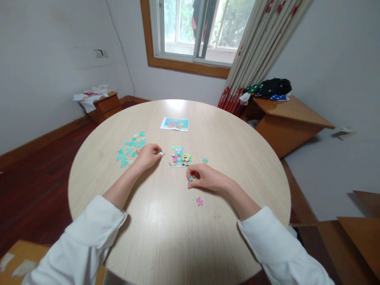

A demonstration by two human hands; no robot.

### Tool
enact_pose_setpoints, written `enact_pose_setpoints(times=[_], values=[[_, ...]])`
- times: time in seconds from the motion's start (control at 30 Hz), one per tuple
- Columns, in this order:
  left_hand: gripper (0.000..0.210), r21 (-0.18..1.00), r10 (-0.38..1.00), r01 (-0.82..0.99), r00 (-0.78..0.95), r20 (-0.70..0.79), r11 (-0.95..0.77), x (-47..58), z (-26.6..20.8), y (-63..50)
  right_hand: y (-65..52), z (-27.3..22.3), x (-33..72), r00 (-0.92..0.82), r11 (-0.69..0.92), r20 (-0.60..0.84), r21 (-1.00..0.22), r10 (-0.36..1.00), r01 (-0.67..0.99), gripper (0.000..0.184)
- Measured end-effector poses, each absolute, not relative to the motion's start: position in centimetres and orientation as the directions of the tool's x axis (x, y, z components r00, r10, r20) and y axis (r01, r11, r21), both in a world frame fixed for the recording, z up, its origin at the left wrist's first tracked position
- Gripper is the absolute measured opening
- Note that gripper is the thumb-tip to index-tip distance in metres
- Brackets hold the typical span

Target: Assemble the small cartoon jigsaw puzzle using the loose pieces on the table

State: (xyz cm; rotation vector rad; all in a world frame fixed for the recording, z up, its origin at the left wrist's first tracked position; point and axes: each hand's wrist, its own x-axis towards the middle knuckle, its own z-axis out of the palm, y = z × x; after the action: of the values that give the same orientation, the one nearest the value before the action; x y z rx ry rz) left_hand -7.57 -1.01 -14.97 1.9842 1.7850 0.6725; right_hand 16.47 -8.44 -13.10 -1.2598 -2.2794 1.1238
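Observation:
A partly joined jigsaw puzzle (178, 154) with cartoon figures lies in the middle of the round table (166, 237). To its left, my left hand (147, 155) pinches a small pink and teal puzzle piece (162, 153). My right hand (204, 176), just below and right of the joined part, has a teal piece (190, 179) between thumb and fingers. One loose pink piece (199, 202) lies nearer me, and a small teal piece (205, 160) rests beyond my right hand. Many loose teal pieces (128, 149) are spread beside my left hand.
A printed picture card (175, 124) lies toward the table's far side. Beyond the table stand a wooden cabinet (292, 118) with cloths on it at right and a small wooden stand (107, 106) at left. A window (190, 31) and curtain (252, 47) are behind.

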Motion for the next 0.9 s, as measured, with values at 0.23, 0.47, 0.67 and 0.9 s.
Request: enact_pose_setpoints(times=[0.23,0.47,0.67,0.9], values=[[0.013,0.614,0.989,0.777,0.082,0.122,-0.14,-7.5,-15.2,-1.0,-8.3,-13.5,16.1,-0.385,0.173,-0.024,-0.866,0.923,0.47,0.015],[0.012,0.662,0.981,0.726,0.089,0.175,-0.184,-7.3,-15.4,-1.0,-7.3,-14.5,16.2,-0.185,0.129,0.091,-0.971,0.979,0.203,0.024],[0.02,0.765,0.96,0.588,0.085,0.266,-0.264,-6.7,-14.7,-1.1,-6.6,-15.1,16.5,-0.027,0.103,0.101,-0.991,0.995,0.087,0.028],[0.017,0.895,0.98,0.402,0.04,0.194,-0.193,-6.4,-14.1,-1.3,-6.1,-15.5,16.6,0.022,0.067,0.068,-0.997,0.997,0.043,0.029]])
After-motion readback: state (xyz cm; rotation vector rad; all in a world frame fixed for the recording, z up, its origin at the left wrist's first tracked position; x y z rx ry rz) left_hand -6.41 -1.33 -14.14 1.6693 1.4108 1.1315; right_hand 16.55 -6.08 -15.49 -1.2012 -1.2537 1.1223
